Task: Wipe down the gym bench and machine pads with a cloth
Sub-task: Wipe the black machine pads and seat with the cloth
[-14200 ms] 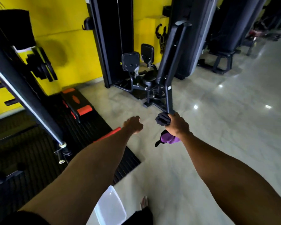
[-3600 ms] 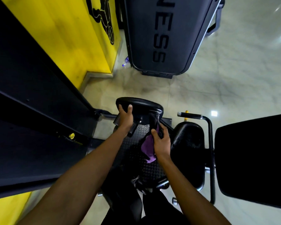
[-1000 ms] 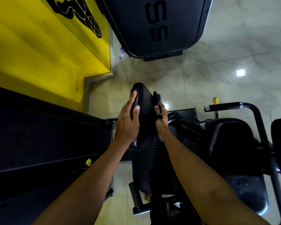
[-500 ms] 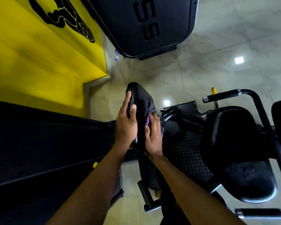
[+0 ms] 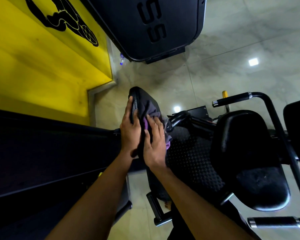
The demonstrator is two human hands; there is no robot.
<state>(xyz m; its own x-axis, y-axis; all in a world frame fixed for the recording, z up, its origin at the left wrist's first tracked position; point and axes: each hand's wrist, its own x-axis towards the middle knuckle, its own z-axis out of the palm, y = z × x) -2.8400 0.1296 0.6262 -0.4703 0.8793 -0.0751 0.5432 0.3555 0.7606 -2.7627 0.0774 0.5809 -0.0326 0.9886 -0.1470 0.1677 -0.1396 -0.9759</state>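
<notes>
Clamping upright pad (image 5: 142, 97) edge with left hand (image 5: 130, 130), grip wrapped round it. Pressing purple cloth (image 5: 150, 112) against pad face with right hand (image 5: 154, 146), grip wide, fingers straight. Cloth spot: mid-pad, left of black seat (image 5: 246, 153).

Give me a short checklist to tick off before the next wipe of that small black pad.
1. Steadying: ok, the left hand holds the pad by its edge.
2. Contact: ok, the right hand presses the cloth against the pad, fingers straight.
3. Cloth spread flat: not ok, it is bunched.
4. Pad's face clean: cannot tell, hands and cloth cover it.
5. Seat wiped: cannot tell, a dull patch shows on it.
</notes>
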